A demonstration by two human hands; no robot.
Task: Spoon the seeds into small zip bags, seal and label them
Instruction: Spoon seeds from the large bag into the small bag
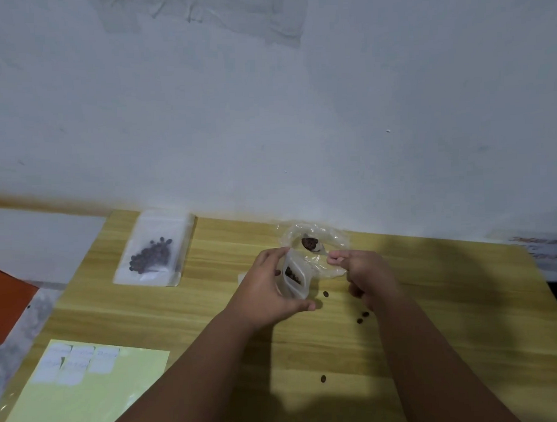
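Note:
My left hand (265, 294) grips a small zip bag (294, 278) upright on the wooden table (436, 347), its mouth open and dark seeds inside. My right hand (366, 270) pinches what looks like the handle of a small pale spoon (310, 243). The spoon is heaped with dark seeds and sits just behind the bag, over a crumpled clear plastic bag (331, 235). Another zip bag (154, 251) with seeds lies flat at the far left. A yellow sheet (87, 401) with white labels (73, 363) lies at the near left.
Loose seeds (325, 293) are scattered on the table beside and in front of my hands. An orange object (7, 305) lies off the left edge. Printed papers (540, 244) sit at the far right. A pale wall stands right behind the table.

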